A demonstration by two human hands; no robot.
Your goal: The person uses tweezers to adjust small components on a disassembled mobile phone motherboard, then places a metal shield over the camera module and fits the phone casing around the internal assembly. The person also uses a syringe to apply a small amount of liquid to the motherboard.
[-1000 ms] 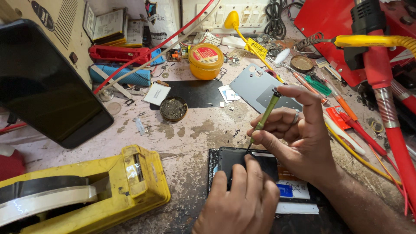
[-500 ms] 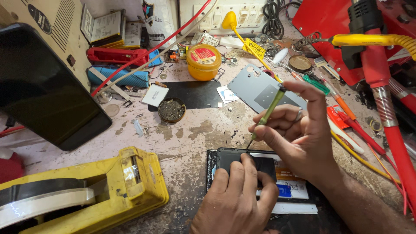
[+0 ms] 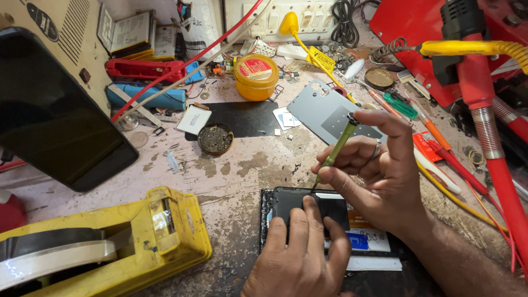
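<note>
1. Right hand [image 3: 379, 170] clenched around a green-handled screwdriver [image 3: 339, 146]; index fingertip capping the top of the handle, thumb and other fingers pinching the shaft, ring on 1 finger. Tool tilted, tip down at the top edge of an opened phone [image 3: 313, 206].
2. Left hand [image 3: 300, 256] pressed flat on the phone, fingers extended and laid over its dark inner plate; grasping nothing, only holding it down.
3. Phone lying flat on the worn pink workbench [image 3: 231, 176], near the lower edge of view, directly under both hands; battery label partly showing just right of the left hand.
4. Grey phone back cover [image 3: 324, 110] behind the right hand, well apart from the phone.
5. Yellow tape dispenser [image 3: 110, 242] lower left, near the left hand but not touching.
6. Large dark phone [image 3: 49, 115] propped at left, screen off.
7. Yellow round tin [image 3: 256, 76] and small dish of dark bits [image 3: 215, 138] farther back.
8. Red tool with yellow hose [image 3: 484, 110] along the right side.
</note>
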